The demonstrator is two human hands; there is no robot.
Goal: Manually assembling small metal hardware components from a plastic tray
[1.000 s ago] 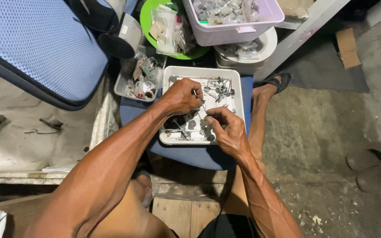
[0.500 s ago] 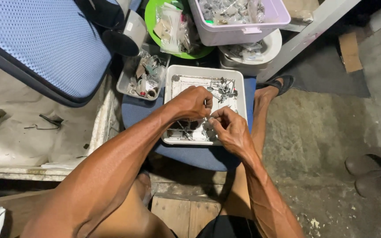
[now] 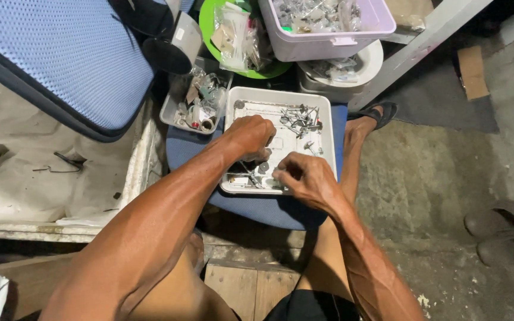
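At frame centre, the left hand is curled closed over small metal screws and parts in the shallow white rectangular plastic tray; its contents cannot be told. The right hand pinches fingers together at the tray's lower edge. The tray rests on a blue round stool seat above the concrete floor.

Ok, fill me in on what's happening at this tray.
A seated person bends over a white tray resting on a blue stool, with small metal screws and bits scattered in it. The left hand is curled over the middle of the tray, fingers closed as if pinching a small part, though what it holds is hidden. The right hand is at the tray's near edge, fingertips among the pieces. More containers of small hardware sit beyond.
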